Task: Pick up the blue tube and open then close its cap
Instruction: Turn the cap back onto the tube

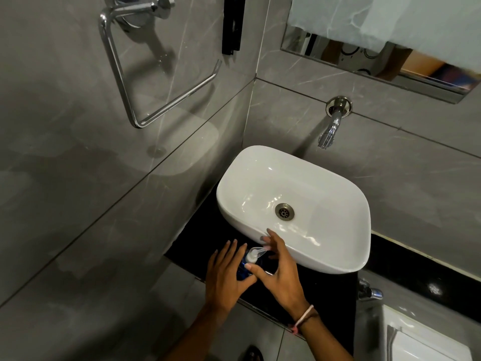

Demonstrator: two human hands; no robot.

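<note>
Blue tube (242,270), held upright between my two hands above the black worktop (325,290), just in front of the white basin (294,204). My left hand (223,276) makes the holding grip: fingers and thumb curl round the blue body, most of which they hide. My right hand (279,269) works at the top, its thumb lying against the tube just below the white neck (251,256); its other fingers are spread and loose beside the clear cap (259,250), and I cannot tell whether any of them presses it. The cap stands tipped sideways toward the basin, apparently off the neck or hinged back from it; the blur there prevents a firmer reading.

Progress, as I judge it: the pick-up is done, since the tube is clear of the worktop and borne by the left hand. The opening looks done or nearly so. Closing the cap remains.

Surroundings: a drain (284,211) sits at the basin's centre, a chrome tap (330,126) projects from the grey tiled wall behind it, and a towel ring (145,74) hangs on the wall to the left.
</note>
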